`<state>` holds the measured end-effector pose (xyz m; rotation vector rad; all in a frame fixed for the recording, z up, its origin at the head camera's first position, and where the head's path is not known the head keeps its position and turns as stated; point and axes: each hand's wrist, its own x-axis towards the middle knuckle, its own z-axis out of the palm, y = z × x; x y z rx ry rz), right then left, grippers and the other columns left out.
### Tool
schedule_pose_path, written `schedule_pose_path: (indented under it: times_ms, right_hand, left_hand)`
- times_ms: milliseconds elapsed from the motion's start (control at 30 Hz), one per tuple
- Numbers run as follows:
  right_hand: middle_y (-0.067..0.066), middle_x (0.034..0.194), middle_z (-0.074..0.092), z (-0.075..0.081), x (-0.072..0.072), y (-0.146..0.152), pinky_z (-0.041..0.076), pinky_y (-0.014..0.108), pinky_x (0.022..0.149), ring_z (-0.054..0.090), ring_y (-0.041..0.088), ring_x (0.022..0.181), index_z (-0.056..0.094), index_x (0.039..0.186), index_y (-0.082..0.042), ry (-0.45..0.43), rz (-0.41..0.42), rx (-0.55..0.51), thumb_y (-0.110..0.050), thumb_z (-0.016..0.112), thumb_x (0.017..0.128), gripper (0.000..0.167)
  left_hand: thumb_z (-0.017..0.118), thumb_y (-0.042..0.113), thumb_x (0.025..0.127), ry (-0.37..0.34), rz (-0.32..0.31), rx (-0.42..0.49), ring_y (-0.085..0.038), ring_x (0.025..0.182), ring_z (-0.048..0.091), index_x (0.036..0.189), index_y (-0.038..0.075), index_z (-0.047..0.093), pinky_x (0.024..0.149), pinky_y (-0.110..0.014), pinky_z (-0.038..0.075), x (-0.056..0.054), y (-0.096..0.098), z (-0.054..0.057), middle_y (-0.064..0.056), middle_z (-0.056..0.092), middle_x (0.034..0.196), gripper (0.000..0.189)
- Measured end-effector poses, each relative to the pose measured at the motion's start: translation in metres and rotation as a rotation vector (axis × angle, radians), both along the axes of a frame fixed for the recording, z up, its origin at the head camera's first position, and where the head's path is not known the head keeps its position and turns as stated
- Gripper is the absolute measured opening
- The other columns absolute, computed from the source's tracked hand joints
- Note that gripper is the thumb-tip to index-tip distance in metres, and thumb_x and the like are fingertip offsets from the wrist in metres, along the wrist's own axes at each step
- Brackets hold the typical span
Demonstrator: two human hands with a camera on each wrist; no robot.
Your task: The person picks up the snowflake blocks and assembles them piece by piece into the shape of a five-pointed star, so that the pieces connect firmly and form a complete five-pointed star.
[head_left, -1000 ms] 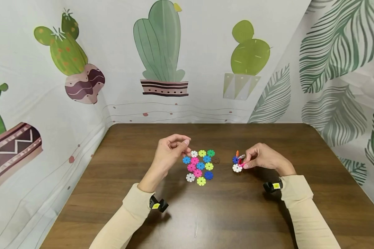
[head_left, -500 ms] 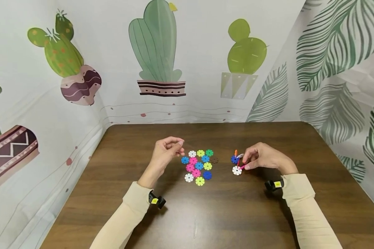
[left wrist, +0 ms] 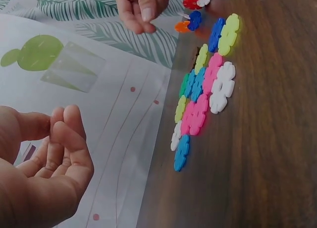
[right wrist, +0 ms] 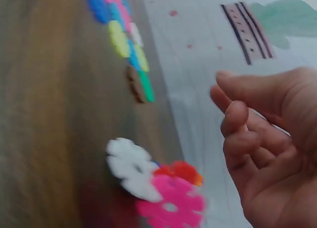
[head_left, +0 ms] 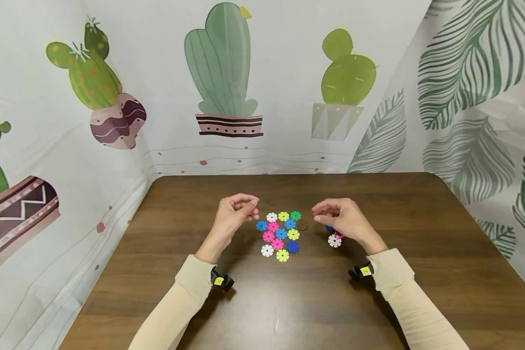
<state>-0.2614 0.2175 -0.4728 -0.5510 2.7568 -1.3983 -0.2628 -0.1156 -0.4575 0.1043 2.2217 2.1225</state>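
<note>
My left hand [head_left: 233, 215] hovers just left of a group of flat notched plastic discs, its fingers loosely bent and holding nothing. My right hand [head_left: 342, 218] is over the table to the right of that group, also with nothing in its relaxed fingers. Partly hidden behind it stands a small cluster of joined discs: a white disc [head_left: 334, 241] in front, with pink and blue behind. From the right wrist, the cluster shows a pink disc [right wrist: 171, 204], a red disc [right wrist: 184, 171] and the white one. An orange disc [left wrist: 182, 26] belongs to it in the left wrist view.
Loose discs lie flat in a close group mid-table, among them a pink disc [head_left: 277, 244], a yellow disc [head_left: 282, 255], a dark blue disc [head_left: 292, 247] and a brown disc [head_left: 304, 226]. The wooden table [head_left: 262, 311] ends at a cactus-printed cloth [head_left: 288, 97].
The right hand has let go of the disc cluster and moved left toward the loose discs, leaving the cluster on the table. The left hand has drawn back slightly to the left.
</note>
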Motion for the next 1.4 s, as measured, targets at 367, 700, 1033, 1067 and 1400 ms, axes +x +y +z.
schedule_pose_path:
  times_ms: [367,700,1033,1067,1400]
  right_hand:
    - [0.007,0.122,0.081,-0.025,0.005,-0.027,0.055,0.058,0.104,0.070,0.033,0.117,0.078,0.128,-0.012,0.095,-0.021,0.185,-0.016,0.083,0.095,0.034]
    - [0.007,0.129,0.079,-0.037,0.012,-0.036,0.048,0.058,0.102,0.063,0.034,0.119,0.077,0.131,-0.015,0.135,-0.021,0.316,-0.020,0.083,0.095,0.037]
    - [0.005,0.119,0.082,-0.036,0.009,-0.039,0.045,0.050,0.095,0.065,0.032,0.113,0.082,0.119,-0.019,0.179,-0.032,0.316,-0.018,0.086,0.092,0.027]
    - [0.005,0.120,0.082,-0.035,0.008,-0.039,0.045,0.053,0.099,0.065,0.033,0.114,0.082,0.119,-0.018,0.161,-0.028,0.302,-0.016,0.086,0.092,0.027]
    - [0.006,0.111,0.077,-0.029,0.001,-0.033,0.054,0.051,0.103,0.069,0.027,0.111,0.078,0.112,-0.014,-0.021,0.001,0.152,-0.002,0.086,0.086,0.030]
  left_hand:
    - [0.075,0.019,0.103,-0.010,0.007,-0.081,-0.024,0.077,0.078,0.113,0.001,0.078,0.068,-0.025,0.060,-0.004,-0.002,-0.008,-0.007,0.078,0.084,0.021]
    - [0.076,0.010,0.099,-0.010,-0.091,-0.274,-0.025,0.085,0.069,0.118,-0.002,0.076,0.069,-0.031,0.056,0.002,-0.003,-0.023,-0.015,0.079,0.104,0.023]
    - [0.081,-0.005,0.089,-0.020,-0.159,-0.375,-0.017,0.080,0.060,0.115,0.003,0.079,0.062,-0.025,0.048,0.000,-0.002,-0.032,-0.018,0.077,0.120,0.028]
    - [0.082,-0.005,0.087,-0.015,-0.162,-0.395,-0.017,0.079,0.059,0.114,0.004,0.079,0.061,-0.024,0.047,0.000,-0.001,-0.033,-0.016,0.077,0.119,0.029]
    - [0.084,-0.008,0.084,0.060,-0.138,-0.513,-0.018,0.085,0.059,0.111,0.010,0.081,0.075,-0.025,0.047,0.001,0.004,-0.041,-0.010,0.079,0.113,0.033]
